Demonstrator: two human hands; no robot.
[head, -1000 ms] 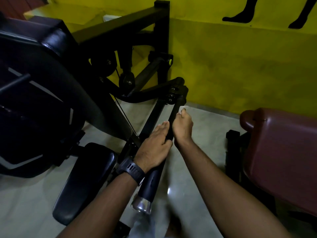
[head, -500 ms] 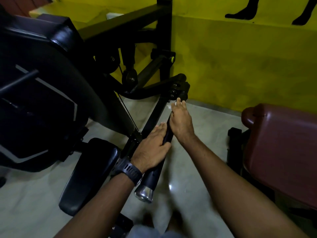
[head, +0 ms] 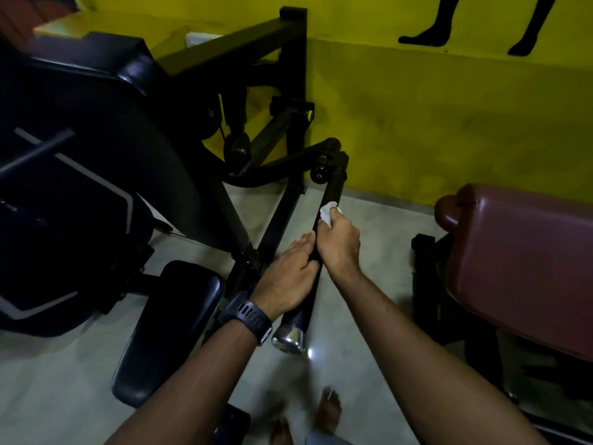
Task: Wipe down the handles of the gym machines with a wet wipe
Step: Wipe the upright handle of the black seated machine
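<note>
Handle (head: 333,187) aslant, chrome cap (head: 287,340) nearest, far end toward yellow wall (head: 449,123).

Beyond my right hand (head: 338,248) stands a yellow wall (head: 449,117), bearing black leg silhouettes (head: 426,30) near its top. Beneath the hand lies a pale, glossy floor (head: 378,226) with one bright reflection (head: 309,352) on the hand's near side. Right of the hand sits a maroon padded bench (head: 519,261). Lighting is dim.
</note>
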